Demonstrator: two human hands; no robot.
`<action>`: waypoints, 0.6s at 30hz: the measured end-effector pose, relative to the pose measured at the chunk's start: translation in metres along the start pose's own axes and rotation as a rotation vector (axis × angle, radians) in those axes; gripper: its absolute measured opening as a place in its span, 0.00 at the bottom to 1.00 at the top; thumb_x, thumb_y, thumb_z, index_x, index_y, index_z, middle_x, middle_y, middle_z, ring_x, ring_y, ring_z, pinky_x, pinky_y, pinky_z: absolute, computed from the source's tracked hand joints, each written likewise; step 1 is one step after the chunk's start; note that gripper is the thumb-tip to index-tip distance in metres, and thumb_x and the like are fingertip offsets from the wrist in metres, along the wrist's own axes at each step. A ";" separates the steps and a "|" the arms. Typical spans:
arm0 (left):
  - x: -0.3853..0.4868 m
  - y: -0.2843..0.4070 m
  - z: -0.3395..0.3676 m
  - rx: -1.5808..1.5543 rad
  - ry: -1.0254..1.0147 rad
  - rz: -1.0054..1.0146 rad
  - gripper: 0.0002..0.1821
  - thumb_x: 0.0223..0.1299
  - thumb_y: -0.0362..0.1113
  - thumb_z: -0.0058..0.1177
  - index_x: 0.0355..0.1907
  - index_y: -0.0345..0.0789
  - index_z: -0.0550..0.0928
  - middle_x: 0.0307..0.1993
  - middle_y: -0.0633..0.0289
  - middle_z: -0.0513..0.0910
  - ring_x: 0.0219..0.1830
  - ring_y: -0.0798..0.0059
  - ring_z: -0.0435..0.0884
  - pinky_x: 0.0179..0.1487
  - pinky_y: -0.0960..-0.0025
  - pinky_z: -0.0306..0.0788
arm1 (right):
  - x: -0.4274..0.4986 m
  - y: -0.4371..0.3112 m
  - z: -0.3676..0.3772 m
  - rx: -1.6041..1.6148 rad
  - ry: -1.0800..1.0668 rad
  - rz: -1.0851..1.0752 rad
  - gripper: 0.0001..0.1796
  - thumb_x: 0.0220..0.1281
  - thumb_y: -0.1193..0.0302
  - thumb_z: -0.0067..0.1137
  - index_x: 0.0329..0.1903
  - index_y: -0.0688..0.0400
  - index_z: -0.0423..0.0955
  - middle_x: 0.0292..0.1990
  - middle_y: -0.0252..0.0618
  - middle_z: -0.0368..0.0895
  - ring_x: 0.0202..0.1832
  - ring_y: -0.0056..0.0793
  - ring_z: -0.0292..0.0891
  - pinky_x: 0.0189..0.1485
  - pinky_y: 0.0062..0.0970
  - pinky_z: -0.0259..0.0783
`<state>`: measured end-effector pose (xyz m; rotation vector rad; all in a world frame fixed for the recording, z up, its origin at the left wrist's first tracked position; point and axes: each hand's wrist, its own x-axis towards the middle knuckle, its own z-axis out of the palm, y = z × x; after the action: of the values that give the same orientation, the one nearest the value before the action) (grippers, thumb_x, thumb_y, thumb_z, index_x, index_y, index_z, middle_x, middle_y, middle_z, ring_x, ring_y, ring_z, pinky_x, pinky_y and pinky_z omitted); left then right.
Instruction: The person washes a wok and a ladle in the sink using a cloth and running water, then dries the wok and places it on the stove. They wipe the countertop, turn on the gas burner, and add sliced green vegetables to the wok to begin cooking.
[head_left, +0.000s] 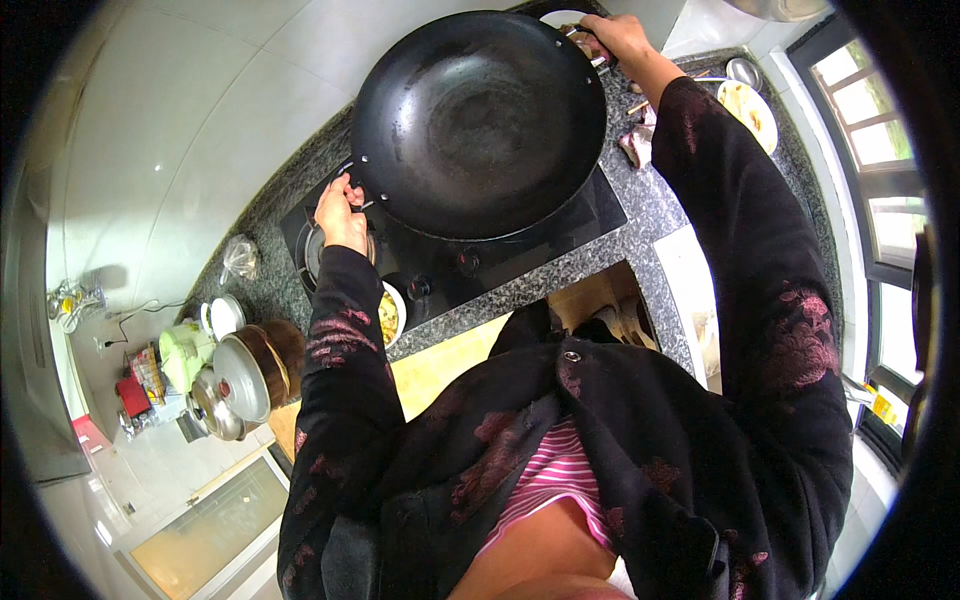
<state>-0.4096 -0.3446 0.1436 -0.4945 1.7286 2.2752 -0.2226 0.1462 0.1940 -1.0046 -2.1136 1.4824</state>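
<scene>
A large black wok (480, 127) with two loop handles hangs over the black glass gas hob (450, 277), its empty inside facing me. My left hand (343, 214) grips the handle at its lower left, above the left burner. At the upper right my right hand (619, 41) is closed round the opposite handle. A white bowl of yellowish food (391, 315) stands at the hob's front left edge, partly behind my left sleeve. Whether the wok's base touches the hob is hidden.
Speckled granite counter (652, 202) surrounds the hob. On the right lie a purple-white item (637, 145), a plate of pale food (750, 116) and a metal ladle (742, 73). A knotted plastic bag (240, 259) and lidded pots (244, 379) are on the left. Windows line the right.
</scene>
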 end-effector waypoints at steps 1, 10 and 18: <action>0.001 0.000 0.002 0.010 0.009 0.003 0.08 0.60 0.22 0.60 0.27 0.32 0.76 0.19 0.64 0.72 0.16 0.77 0.68 0.25 0.73 0.70 | 0.004 0.005 0.001 -0.009 0.015 0.005 0.21 0.61 0.60 0.60 0.20 0.64 0.78 0.18 0.34 0.78 0.23 0.23 0.72 0.31 0.27 0.67; 0.005 0.012 0.006 0.147 -0.097 0.138 0.10 0.59 0.25 0.64 0.42 0.29 0.80 0.23 0.65 0.76 0.19 0.78 0.73 0.25 0.72 0.72 | -0.017 0.042 -0.001 -0.288 0.063 -0.085 0.30 0.59 0.54 0.68 0.48 0.71 0.82 0.35 0.45 0.86 0.37 0.32 0.82 0.45 0.30 0.77; 0.011 0.011 -0.023 0.294 -0.103 -0.081 0.12 0.65 0.33 0.63 0.28 0.39 0.74 0.24 0.67 0.73 0.22 0.76 0.73 0.33 0.68 0.73 | -0.247 0.147 -0.055 -0.032 0.270 -0.051 0.20 0.69 0.60 0.59 0.54 0.62 0.81 0.46 0.51 0.87 0.48 0.43 0.85 0.54 0.35 0.77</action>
<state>-0.4211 -0.3696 0.1433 -0.3715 1.9098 1.9118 0.0308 0.0305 0.1034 -1.0865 -1.9601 1.2162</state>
